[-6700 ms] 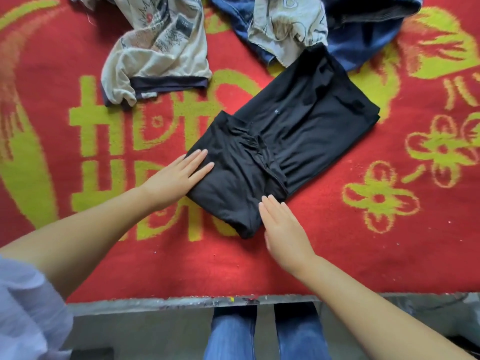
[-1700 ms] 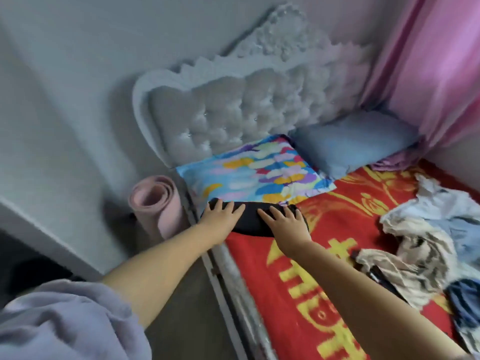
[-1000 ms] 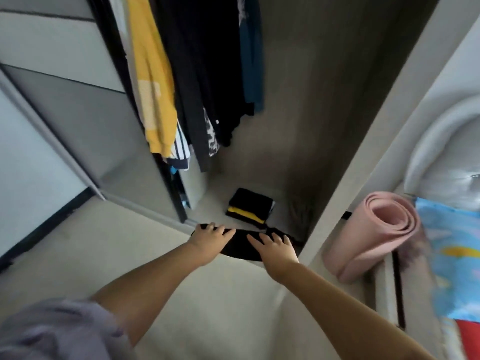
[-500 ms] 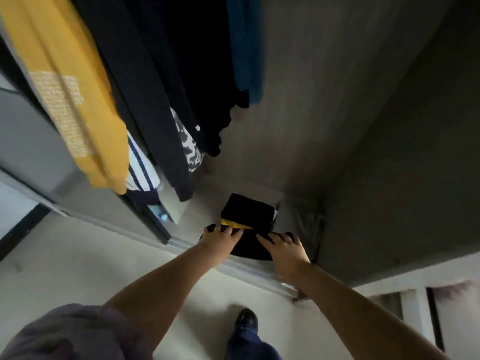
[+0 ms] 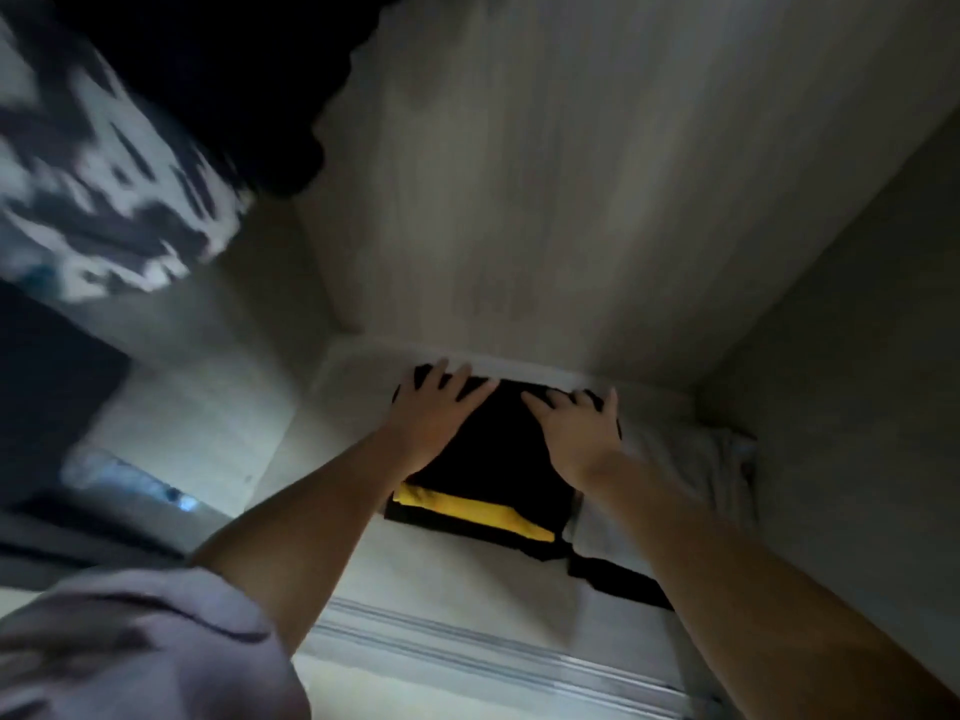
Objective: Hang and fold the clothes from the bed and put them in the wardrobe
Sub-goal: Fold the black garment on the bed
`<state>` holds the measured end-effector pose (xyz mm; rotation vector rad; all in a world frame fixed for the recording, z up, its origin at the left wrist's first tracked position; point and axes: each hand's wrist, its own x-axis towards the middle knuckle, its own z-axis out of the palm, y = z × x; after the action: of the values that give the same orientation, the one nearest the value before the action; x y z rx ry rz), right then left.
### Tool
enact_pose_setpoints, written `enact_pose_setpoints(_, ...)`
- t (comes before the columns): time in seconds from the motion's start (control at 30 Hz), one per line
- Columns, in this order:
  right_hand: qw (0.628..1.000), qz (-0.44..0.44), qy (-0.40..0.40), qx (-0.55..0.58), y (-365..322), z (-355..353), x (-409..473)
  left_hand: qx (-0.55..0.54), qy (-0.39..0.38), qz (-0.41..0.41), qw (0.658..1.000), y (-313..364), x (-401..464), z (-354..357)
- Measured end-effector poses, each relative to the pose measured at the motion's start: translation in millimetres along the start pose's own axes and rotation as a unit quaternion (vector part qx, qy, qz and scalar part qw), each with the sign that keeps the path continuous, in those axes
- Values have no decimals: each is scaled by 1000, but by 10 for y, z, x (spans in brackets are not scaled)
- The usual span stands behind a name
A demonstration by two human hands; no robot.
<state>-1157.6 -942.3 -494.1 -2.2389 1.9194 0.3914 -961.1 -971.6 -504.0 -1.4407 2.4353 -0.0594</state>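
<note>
A: Now, item one: folded black garment (image 5: pixel 498 444). Location?

B: Floor of the wardrobe (image 5: pixel 441 574), set against the back wall, on top of a stack that includes a folded yellow garment (image 5: pixel 467 509) and more black cloth beneath. Just beside it on the right lies a crumpled white cloth (image 5: pixel 691 475).

A: Hands?

B: Left hand (image 5: pixel 434 407) flat on the left part of the garment, fingers spread and nearly straight, tips reaching the far edge. Right hand (image 5: pixel 576 428) the same on the right part. Neither curls round the cloth; both press down on it with open palms. Whether the thumbs tuck under an edge, I cannot tell.

A: Handling notes?

B: Soft, light, limp, by my judgement. It keeps its shape only while folded and supported. Likely not slippery, not fragile. Take it from beneath along the two short sides, palms under, so the layers do not slide apart; lifting by one corner would probably undo the fold.

A: Risk?

B: The stack is uneven, with the yellow layer jutting out at the front. Pulling the hands away sideways could drag the top layer askew. Straight up would seem safer.

A: Other entries?

B: Hanging black garment (image 5: pixel 218 70) overhead at upper left, a blurred black-and-white patterned garment (image 5: pixel 104 200) beside it, and the sliding-door track (image 5: pixel 493 646) along the front edge.
</note>
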Motion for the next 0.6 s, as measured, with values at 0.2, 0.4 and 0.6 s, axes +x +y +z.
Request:
enact_pose_setpoints(0.2,997,-1,-59,47,-169,1568,489,-30,-43,14,999,125,514,1652)
enact_pose_setpoints(0.4,986,-27,-149,68,-224,2072,437,-69,-123,8,990,319,378,2203)
enact_pose_setpoints(0.6,965,0,-255,67,-134,900,330,-81,-203,31,975,244,164,971)
